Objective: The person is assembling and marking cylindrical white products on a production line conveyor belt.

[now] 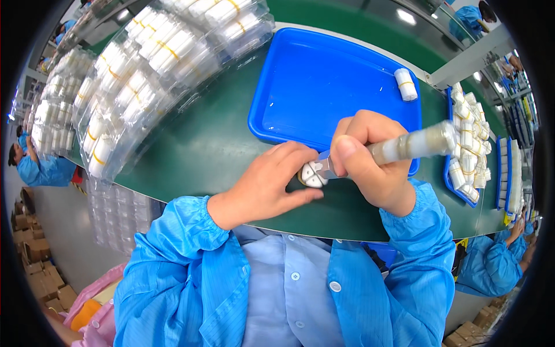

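Note:
Between the thumb and fingers of my left hand (267, 184) stands a white bundle (313, 175) of rounded pieces, end up, on the green table, with a bit of yellow at its edge. My right hand (371, 157) is closed round a hand tool with a thick, banded tan and translucent handle (413, 143). The tool's flat, shiny end (326, 167) points left and meets the top of the bundle. Its exact kind I cannot make out. Just beyond my hands lies a blue tray (324, 87), with one banded white roll (406, 84) in its far right corner.
Clear plastic trays (144, 75) of banded white rolls are stacked at the left. On the right stands a blue bin (475, 194) heaped with similar rolls, beside another blue container (504, 173). A metal post (471, 61) rises behind. Other people in blue (491, 266) sit nearby.

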The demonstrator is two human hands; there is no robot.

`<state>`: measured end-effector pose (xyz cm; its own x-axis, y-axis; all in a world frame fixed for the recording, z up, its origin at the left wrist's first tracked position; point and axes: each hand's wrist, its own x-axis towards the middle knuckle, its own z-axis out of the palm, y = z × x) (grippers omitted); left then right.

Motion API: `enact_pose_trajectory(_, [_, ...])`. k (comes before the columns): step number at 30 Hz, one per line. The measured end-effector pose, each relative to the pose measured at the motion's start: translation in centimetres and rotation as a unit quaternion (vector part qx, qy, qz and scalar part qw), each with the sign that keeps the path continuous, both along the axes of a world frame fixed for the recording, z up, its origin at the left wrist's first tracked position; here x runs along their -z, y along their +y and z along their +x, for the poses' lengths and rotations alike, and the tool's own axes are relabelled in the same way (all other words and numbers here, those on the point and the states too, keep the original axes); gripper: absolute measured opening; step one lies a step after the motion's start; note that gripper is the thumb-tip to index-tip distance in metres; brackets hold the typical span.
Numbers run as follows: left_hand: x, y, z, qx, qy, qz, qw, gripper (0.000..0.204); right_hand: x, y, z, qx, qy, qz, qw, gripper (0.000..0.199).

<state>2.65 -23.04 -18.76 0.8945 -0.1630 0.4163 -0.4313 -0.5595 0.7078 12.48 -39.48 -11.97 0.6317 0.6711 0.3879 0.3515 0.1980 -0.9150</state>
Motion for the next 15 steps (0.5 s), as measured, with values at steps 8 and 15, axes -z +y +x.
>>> enact_pose_trajectory(8, [0.3, 0.6, 0.2, 0.004, -0.018, -0.045, 0.999, 0.039, 1.4, 0.7, -0.2, -0.028, 0.016, -0.038, 0.999, 0.023])
enact_pose_trajectory(15, [-0.1, 0.5, 0.1, 0.013, -0.013, -0.047, 0.999, 0.039, 1.7, 1.1, -0.8, -0.018, -0.059, -0.039, 0.997, 0.024])
